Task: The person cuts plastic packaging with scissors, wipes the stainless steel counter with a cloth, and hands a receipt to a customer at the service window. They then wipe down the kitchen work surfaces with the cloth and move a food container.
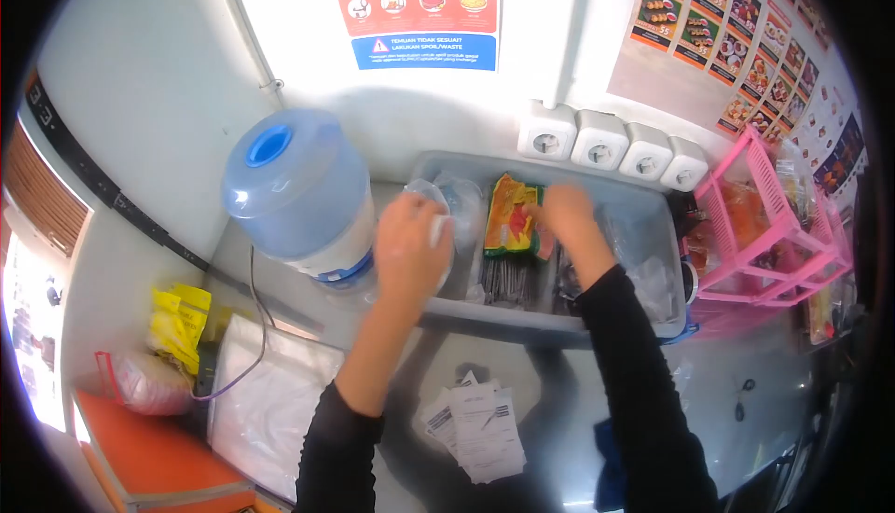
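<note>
My left hand [408, 250] is over the left part of a grey plastic bin [508, 324], its fingers curled around something white and thin, blurred and partly hidden. Clear plastic bags [461, 203] lie just behind it in the bin. My right hand [567, 213] is above the bin's middle, thumb and fingers closed at the right edge of a yellow and red packet [512, 219]. Below that packet a bundle of thin dark sticks [508, 282] lies in a compartment. More clear plastic [643, 266] fills the bin's right side.
A blue water jug [298, 191] stands left of the bin. Pink basket shelves [760, 224] with packets stand right; wall sockets [601, 143] are behind. Paper slips [485, 427] lie on the metal counter in front. A white plastic-wrapped stack [266, 410] and yellow pouch [179, 326] are left.
</note>
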A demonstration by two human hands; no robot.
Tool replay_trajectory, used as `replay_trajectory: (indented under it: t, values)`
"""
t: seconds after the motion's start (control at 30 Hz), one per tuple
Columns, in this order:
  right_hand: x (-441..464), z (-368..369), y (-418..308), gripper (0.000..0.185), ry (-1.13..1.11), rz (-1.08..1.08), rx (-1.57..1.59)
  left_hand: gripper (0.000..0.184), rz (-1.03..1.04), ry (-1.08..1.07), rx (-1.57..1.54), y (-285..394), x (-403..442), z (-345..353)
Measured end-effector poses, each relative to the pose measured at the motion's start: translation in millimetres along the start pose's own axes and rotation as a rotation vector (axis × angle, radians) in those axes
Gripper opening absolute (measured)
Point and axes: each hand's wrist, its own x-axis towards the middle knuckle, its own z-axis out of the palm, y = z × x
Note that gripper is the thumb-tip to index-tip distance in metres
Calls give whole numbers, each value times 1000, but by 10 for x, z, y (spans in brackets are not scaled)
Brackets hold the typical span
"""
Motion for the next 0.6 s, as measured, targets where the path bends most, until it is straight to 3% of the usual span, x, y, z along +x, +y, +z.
replay_trajectory:
  t: [0.03, 0.13, 0.23, 0.3, 0.43, 0.53, 0.6]
  values:
    - [-9, 53, 40, 34, -9, 36, 26, 15, 132, -22, 12, 62, 45, 114]
    - [140, 379, 228, 36, 5, 130, 119, 14, 87, -187, -221, 202, 56, 508]
    - [207, 534, 464, 35, 41, 165, 238, 14, -232, -438, -440, 331, 107, 537]
    - [173, 536, 540, 33, -2, 148, 325, 16, -35, -451, -356, 376, 47, 729]
    - [-12, 551, 582, 22, 170, 69, 688, 21, 337, -335, 4, 473, -71, 1324]
    - [-71, 484, 697, 16, 163, 102, 898, 24, 201, -379, 28, 374, 151, 1402]
    - [-229, 325, 764, 16, 155, 175, 1042, 21, 10, -193, -349, 396, 305, 1073]
